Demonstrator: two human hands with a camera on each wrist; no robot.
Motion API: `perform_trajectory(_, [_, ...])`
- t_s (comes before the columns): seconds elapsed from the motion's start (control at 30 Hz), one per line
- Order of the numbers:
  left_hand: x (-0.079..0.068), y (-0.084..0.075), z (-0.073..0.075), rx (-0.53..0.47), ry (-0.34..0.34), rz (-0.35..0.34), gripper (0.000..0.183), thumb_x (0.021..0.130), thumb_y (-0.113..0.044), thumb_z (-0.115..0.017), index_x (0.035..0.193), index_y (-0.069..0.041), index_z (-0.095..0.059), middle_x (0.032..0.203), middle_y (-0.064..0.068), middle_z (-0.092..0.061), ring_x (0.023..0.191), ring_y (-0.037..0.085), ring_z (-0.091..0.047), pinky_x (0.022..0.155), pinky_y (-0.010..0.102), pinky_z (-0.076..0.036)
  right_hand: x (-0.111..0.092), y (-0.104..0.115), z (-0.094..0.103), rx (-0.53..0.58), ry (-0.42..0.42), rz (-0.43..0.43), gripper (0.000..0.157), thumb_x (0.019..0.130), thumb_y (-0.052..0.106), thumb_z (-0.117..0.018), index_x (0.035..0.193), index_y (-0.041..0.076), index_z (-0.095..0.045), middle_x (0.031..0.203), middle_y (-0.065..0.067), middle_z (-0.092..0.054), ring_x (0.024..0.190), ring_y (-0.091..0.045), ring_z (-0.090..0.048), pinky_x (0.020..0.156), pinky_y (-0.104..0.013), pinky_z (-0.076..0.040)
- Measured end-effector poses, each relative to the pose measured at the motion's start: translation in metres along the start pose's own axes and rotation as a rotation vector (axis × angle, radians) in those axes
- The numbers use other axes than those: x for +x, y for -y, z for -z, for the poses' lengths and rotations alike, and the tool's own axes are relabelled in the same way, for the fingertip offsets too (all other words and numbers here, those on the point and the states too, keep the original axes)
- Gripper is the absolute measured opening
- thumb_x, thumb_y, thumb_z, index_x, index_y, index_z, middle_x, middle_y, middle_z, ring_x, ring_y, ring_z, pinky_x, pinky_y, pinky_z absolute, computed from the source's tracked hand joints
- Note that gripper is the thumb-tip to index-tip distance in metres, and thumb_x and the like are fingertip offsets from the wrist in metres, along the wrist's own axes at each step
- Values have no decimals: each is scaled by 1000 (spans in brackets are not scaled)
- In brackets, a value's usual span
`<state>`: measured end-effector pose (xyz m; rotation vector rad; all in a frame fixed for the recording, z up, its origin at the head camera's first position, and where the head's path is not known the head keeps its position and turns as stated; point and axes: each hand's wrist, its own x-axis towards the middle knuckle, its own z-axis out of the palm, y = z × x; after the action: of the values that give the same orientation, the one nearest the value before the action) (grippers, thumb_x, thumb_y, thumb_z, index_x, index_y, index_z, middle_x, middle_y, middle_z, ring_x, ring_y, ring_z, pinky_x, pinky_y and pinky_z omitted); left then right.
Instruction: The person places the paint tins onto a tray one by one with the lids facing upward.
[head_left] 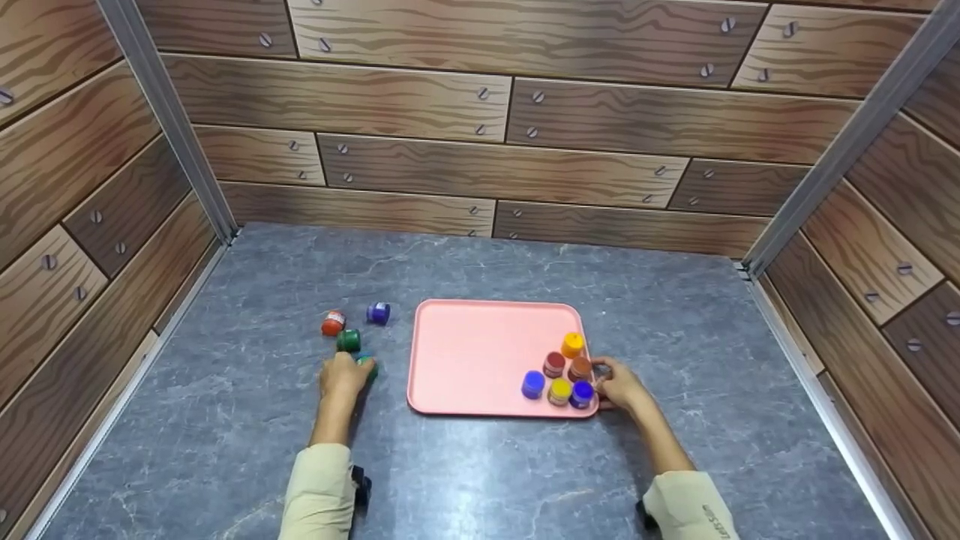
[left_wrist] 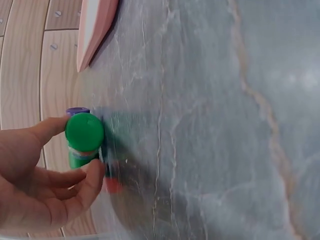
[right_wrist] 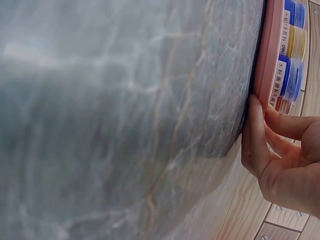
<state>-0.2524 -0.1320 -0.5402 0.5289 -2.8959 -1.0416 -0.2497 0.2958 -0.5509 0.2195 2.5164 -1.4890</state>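
Note:
My left hand (head_left: 343, 377) holds a green-lidded paint jar (left_wrist: 84, 132) between thumb and fingers, left of the pink tray (head_left: 472, 360). Just beyond that hand lies a dark green paint jar (head_left: 349, 340), with a red-orange paint jar (head_left: 334, 322) and a purple paint jar (head_left: 379, 313) behind it. At the tray's right side, my right hand (head_left: 621, 386) grips the rim, thumb near the top edge and fingers along the outside in the right wrist view. Several paint jars stand upright on the tray's right part, among them a yellow one (head_left: 559, 391) and a blue one (head_left: 533, 384).
The tray lies flat on a grey marble-patterned table (head_left: 480, 480). Wood-patterned panels (head_left: 420, 97) enclose the back and both sides, with metal posts (head_left: 180, 120) at the corners. An orange-yellow jar (head_left: 573, 344) stands near the tray's right rim.

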Motion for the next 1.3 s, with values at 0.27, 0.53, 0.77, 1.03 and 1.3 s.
perform_trajectory(0.27, [2, -6, -5, -48, 8, -41, 33, 76, -16, -68, 87, 15, -61, 89, 35, -59, 82, 44, -58, 72, 50, -44, 1, -1, 0, -48, -14, 21, 49, 73, -16, -44, 122, -9, -46, 75, -13, -49, 61, -16, -49, 51, -30, -50])
perform_trajectory(0.53, [5, -1, -13, -50, -57, -149, 33, 66, -8, -71, 86, 13, -56, 89, 34, -59, 85, 47, -57, 73, 51, -43, 3, -1, 0, -49, -18, 20, 50, 72, -16, -43, 122, -10, -46, 73, -11, -48, 60, -16, -49, 50, -30, -50])
perform_trajectory(0.77, [3, 3, -16, -29, -66, -191, 31, 64, -10, -69, 85, 10, -57, 86, 30, -58, 82, 44, -56, 73, 49, -43, 3, -2, 1, -58, -14, 17, 52, 71, -16, -43, 122, -10, -46, 74, -11, -49, 61, -16, -49, 51, -31, -51])
perform_trajectory(1.03, [2, 2, -14, -40, -83, -229, 30, 64, -7, -69, 88, 9, -60, 88, 28, -59, 84, 43, -56, 74, 48, -43, 2, -1, 0, -38, -19, 12, 51, 72, -16, -43, 122, -10, -46, 76, -12, -50, 62, -17, -50, 52, -32, -51])
perform_trajectory(1.3, [0, 2, -15, -65, -95, -217, 27, 62, -7, -68, 81, 10, -58, 80, 25, -60, 77, 41, -57, 70, 47, -45, 0, -2, 0, 1, 7, 1, 52, 71, -17, -41, 123, -11, -43, 74, -10, -46, 60, -15, -48, 52, -31, -51])
